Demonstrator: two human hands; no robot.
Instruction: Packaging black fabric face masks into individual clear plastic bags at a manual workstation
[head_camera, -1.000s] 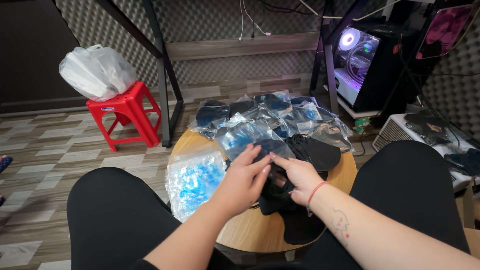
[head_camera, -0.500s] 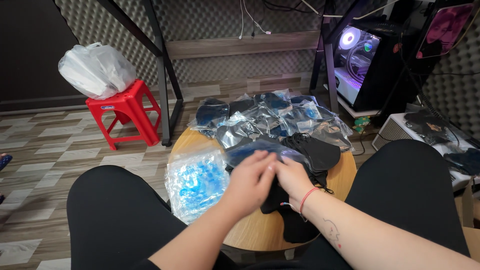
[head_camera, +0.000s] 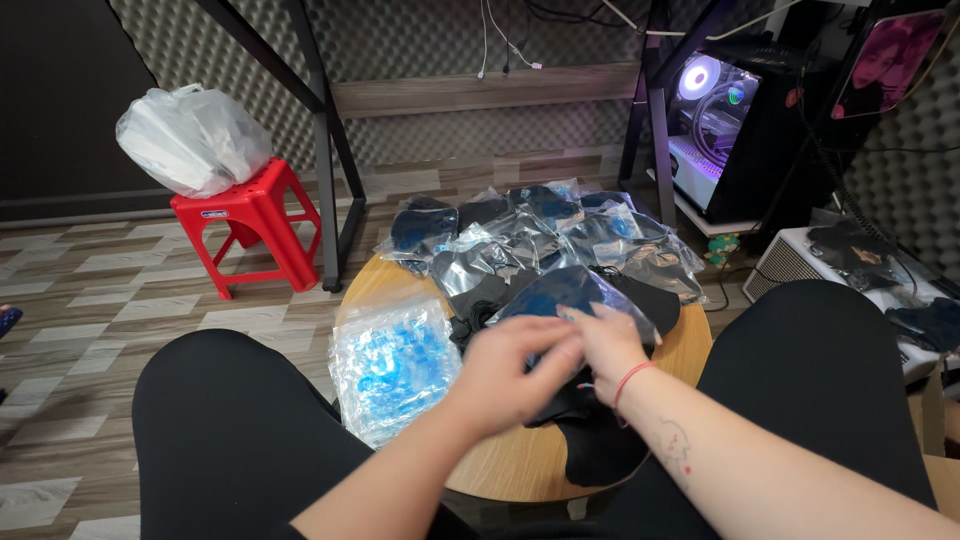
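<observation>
Head view: my left hand (head_camera: 510, 362) and right hand (head_camera: 612, 345) meet over the round wooden table (head_camera: 520, 462), both closed on a clear plastic packet (head_camera: 565, 297) with a dark item inside. The packet rises tilted away from my fingertips, its lower edge pinched between them, above loose black fabric (head_camera: 600, 445). My forearms come in from below, wrists nearly touching. A bag of blue pieces (head_camera: 392, 365) lies just left.
</observation>
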